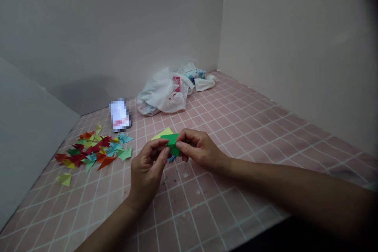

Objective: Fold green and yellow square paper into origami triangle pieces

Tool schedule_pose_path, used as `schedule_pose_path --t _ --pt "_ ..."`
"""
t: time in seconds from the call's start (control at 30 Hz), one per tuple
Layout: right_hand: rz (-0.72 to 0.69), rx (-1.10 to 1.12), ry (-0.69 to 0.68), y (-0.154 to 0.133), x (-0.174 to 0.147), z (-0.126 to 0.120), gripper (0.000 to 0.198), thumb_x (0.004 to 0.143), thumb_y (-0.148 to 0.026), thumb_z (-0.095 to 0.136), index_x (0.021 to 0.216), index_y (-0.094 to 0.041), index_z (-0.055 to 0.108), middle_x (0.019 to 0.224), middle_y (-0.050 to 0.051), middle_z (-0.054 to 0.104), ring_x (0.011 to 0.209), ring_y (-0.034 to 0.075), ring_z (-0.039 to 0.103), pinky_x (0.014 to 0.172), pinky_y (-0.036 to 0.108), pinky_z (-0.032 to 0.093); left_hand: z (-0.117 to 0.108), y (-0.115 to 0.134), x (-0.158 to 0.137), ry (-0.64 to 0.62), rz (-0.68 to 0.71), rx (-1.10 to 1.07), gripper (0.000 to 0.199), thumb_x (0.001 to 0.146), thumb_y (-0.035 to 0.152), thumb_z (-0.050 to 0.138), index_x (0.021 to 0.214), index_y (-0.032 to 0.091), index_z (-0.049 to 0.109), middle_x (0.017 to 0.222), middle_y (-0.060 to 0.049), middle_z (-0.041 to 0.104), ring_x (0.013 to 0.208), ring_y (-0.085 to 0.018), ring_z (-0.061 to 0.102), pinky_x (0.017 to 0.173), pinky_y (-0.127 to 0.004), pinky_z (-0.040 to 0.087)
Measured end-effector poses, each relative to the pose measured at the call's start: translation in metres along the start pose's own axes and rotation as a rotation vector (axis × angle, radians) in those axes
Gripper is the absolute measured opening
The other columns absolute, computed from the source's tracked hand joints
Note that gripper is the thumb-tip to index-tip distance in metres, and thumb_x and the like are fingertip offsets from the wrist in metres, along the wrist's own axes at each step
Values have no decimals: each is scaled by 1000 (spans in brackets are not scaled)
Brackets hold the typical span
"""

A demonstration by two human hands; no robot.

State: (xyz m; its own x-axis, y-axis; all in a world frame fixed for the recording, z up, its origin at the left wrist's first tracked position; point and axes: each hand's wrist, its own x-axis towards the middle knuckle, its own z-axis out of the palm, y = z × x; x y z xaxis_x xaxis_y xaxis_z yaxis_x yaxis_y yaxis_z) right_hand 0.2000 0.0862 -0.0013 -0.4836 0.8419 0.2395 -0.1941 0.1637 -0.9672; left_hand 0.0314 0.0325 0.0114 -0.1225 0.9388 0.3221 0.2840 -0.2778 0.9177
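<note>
A small piece of folded green paper (171, 139) is held up between my two hands, over the middle of the table. My left hand (149, 167) pinches its left edge between thumb and fingers. On the other side, my right hand (197, 147) grips the right edge, thumb in front, with fingers curled behind. Just beyond the green paper lies a sheet of yellow paper (162, 134), partly covered by it. A bit of blue shows beneath the hands, too small to make out.
To the left lies a pile of colourful folded paper birds (91, 150). A phone (119, 115) with a lit, blurred screen stands behind them. White plastic bags (165, 94) rest near the back wall, on the pink checked tablecloth (251, 126). Walls border the table.
</note>
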Motion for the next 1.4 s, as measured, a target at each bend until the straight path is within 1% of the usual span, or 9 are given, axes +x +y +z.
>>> schedule_pose_path --t 0.1,0.3,0.47,0.63,0.9,1.13,1.33,1.4 --pt "6 9 3 0 0 0 16 88 -28 62 78 -17 57 64 -2 59 52 8 54 51 23 44 -1 -2 0 -17 11 11 13 85 20 69 98 21 70 85 -1 76 72 -13 71 65 -23 57" --pt "34 1 -16 0 0 0 15 88 -28 62 79 -17 57 64 -2 59 51 8 53 50 22 43 -1 -3 2 -21 -7 13 7 85 20 69 92 20 70 77 0 74 67 -12 68 62 -22 55" --pt "40 -18 -25 1 0 0 16 88 -29 61 78 -17 57 64 -2 59 51 8 53 50 22 43 0 -1 3 -7 -61 -55 4 83 20 70 86 18 69 71 1 72 63 -11 66 60 -19 54" --pt "37 -21 -25 3 1 0 15 87 -29 61 78 -17 57 64 -2 59 51 9 54 49 21 43 2 2 3 -27 -140 -140 8 81 23 70 85 17 68 69 1 72 62 -12 68 60 -22 56" --pt "65 7 -22 3 2 1 14 85 -28 60 76 -18 56 62 -3 58 49 8 53 48 21 42 -1 -2 4 -39 -88 11 10 81 23 71 89 17 70 73 0 74 64 -13 68 61 -22 55" --pt "94 9 -13 4 1 1 14 83 -26 61 75 -18 54 58 -4 55 49 8 52 48 21 40 1 -3 5 -93 -226 -199 10 83 26 70 88 17 68 71 1 71 63 -12 67 64 -23 56" --pt "100 -54 37 4 3 2 15 83 -27 60 72 -18 53 56 -4 53 49 8 50 47 21 37 1 -4 7 -97 -288 -244 18 85 32 70 95 18 69 77 1 72 64 -12 69 65 -24 57" --pt "102 -62 40 4 3 2 15 82 -27 59 72 -18 53 55 -5 52 48 8 49 47 21 37 1 -4 8 -106 -319 -242 19 83 33 71 94 17 69 75 1 72 63 -12 69 64 -24 57"
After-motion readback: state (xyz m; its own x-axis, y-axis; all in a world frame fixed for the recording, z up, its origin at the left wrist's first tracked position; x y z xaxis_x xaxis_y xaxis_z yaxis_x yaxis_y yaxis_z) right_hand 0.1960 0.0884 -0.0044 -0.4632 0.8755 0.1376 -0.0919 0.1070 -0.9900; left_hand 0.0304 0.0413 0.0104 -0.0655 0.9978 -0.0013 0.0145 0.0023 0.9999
